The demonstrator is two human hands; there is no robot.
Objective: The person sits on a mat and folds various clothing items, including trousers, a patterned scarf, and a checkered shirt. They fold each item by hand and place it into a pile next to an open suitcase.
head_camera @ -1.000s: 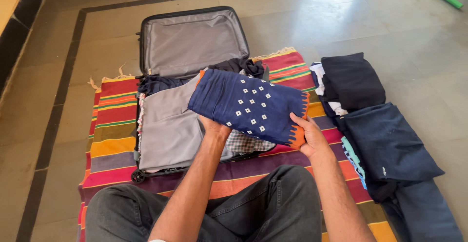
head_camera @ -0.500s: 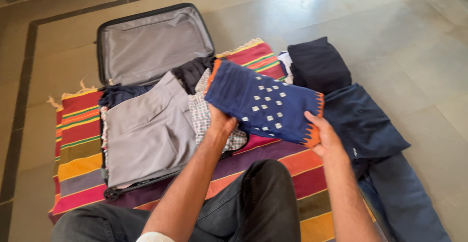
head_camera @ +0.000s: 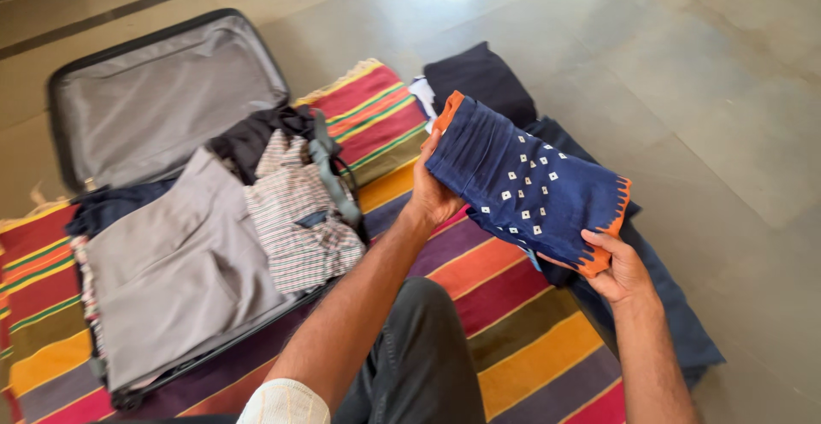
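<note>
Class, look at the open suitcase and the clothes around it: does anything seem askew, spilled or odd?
Mildly. A checked shirt lies rumpled at the suitcase edge, beside a flat grey garment. The folded blue cloth in both hands looks tidy.

Home: tiled floor (head_camera: 735, 91), striped rug (head_camera: 513, 321), open suitcase (head_camera: 162, 99).

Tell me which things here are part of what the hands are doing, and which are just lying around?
In hand: folded blue cloth, left hand, right hand.

Lying about: open suitcase, grey garment, checked shirt, dark clothes pile, striped mat.
</note>
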